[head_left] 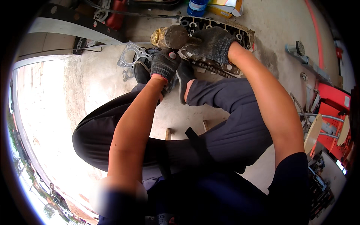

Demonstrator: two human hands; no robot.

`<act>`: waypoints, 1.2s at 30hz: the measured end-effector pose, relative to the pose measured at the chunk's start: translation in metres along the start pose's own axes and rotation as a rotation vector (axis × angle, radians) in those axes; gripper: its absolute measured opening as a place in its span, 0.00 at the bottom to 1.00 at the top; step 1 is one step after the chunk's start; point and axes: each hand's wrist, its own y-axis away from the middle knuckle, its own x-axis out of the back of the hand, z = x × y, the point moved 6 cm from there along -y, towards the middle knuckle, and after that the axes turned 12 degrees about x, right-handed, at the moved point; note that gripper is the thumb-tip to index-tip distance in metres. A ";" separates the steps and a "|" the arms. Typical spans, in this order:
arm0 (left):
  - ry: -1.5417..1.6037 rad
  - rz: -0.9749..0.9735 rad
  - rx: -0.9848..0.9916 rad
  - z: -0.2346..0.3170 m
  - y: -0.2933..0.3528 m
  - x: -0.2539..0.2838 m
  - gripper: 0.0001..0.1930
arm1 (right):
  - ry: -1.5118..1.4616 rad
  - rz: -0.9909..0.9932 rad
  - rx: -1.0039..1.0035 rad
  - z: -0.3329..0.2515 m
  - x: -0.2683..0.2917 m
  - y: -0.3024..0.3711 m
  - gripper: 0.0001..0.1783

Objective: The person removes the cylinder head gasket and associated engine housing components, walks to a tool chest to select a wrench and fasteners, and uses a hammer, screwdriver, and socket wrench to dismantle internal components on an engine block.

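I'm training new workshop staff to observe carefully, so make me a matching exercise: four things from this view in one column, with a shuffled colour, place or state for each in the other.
Column 1
1. Hammer
2. Bottle
3. Flat metal plate with round openings
4. Box

Column 2
A. Yellow and white
B. Silver-grey, lying to the left of the left grip
C. Held in the gloved right grip
D. Blue

Right pairs: 1-C, 2-D, 3-B, 4-A
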 end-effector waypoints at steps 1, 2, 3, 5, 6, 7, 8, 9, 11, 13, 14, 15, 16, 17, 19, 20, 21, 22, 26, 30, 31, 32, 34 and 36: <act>0.039 0.009 0.018 0.001 0.003 -0.002 0.12 | 0.006 0.032 -0.021 0.002 0.004 0.002 0.31; 0.079 0.034 -0.021 0.004 0.006 -0.002 0.12 | 0.005 0.062 -0.037 0.002 0.006 0.002 0.33; 0.073 0.040 -0.019 0.004 0.007 -0.004 0.12 | 0.010 0.085 -0.040 0.002 0.006 0.002 0.33; 0.079 -0.005 0.035 -0.004 0.005 -0.006 0.12 | -0.064 0.011 -0.093 0.002 -0.007 0.000 0.28; 0.036 -0.006 -0.026 -0.004 0.003 -0.006 0.12 | -0.093 -0.037 -0.141 0.003 -0.015 -0.001 0.29; 0.001 -0.003 -0.044 -0.006 0.001 -0.005 0.14 | -0.087 -0.092 -0.169 0.001 -0.024 -0.006 0.33; -0.018 0.066 -0.161 -0.002 0.002 0.000 0.16 | -0.115 -0.067 -0.091 -0.005 -0.028 -0.009 0.35; -0.058 0.154 -0.240 0.000 0.003 0.006 0.18 | -0.097 -0.101 -0.070 -0.010 -0.037 -0.016 0.37; -0.078 -0.064 0.032 -0.016 0.001 -0.006 0.18 | -0.295 -0.040 -0.171 -0.013 -0.051 -0.028 0.38; 0.008 -0.033 0.023 -0.013 0.006 -0.005 0.18 | -0.251 -0.004 -0.180 -0.016 -0.058 -0.040 0.37; 0.008 -0.022 0.064 -0.014 0.007 -0.005 0.18 | -0.225 -0.019 -0.155 -0.016 -0.061 -0.045 0.37; -0.011 -0.038 0.100 -0.016 0.008 -0.007 0.19 | -0.289 -0.084 -0.205 -0.013 -0.069 -0.047 0.38; 0.026 0.028 0.088 -0.015 0.008 -0.003 0.19 | -0.330 -0.127 -0.270 -0.008 -0.075 -0.046 0.40; 0.015 -0.048 0.109 -0.017 0.007 -0.009 0.18 | -0.337 -0.155 -0.254 -0.005 -0.078 -0.047 0.40; 0.024 -0.117 0.142 -0.024 0.002 -0.012 0.18 | -0.123 -0.068 0.062 -0.013 -0.071 -0.052 0.42; -0.019 -0.224 0.065 -0.022 -0.001 -0.018 0.18 | -0.300 -0.089 -0.126 0.001 -0.077 -0.046 0.40; -0.056 -0.317 -0.014 -0.020 -0.003 -0.023 0.18 | -0.265 -0.100 -0.148 0.006 -0.078 -0.044 0.40; -0.081 -0.376 -0.157 -0.015 -0.004 -0.025 0.18 | -0.257 -0.127 -0.106 0.008 -0.080 -0.043 0.39; 0.164 -0.098 -0.436 0.003 -0.010 0.001 0.19 | -0.165 -0.166 -0.045 0.014 -0.081 -0.046 0.37; 0.173 -0.304 -0.057 -0.006 -0.010 -0.009 0.22 | -0.286 -0.086 -0.099 0.012 -0.073 -0.047 0.36; 0.157 -0.350 -0.031 -0.005 -0.005 -0.012 0.22 | -0.287 -0.091 -0.079 0.008 -0.071 -0.048 0.36; 0.219 -0.156 -0.066 -0.002 -0.004 0.001 0.22 | -0.284 -0.131 -0.090 0.004 -0.071 -0.048 0.34; 0.254 -0.058 -0.069 -0.002 0.003 0.006 0.21 | -0.277 -0.166 -0.103 -0.002 -0.065 -0.051 0.33; 0.263 -0.003 -0.098 -0.002 0.009 0.006 0.21 | -0.270 -0.236 -0.101 -0.004 -0.057 -0.053 0.30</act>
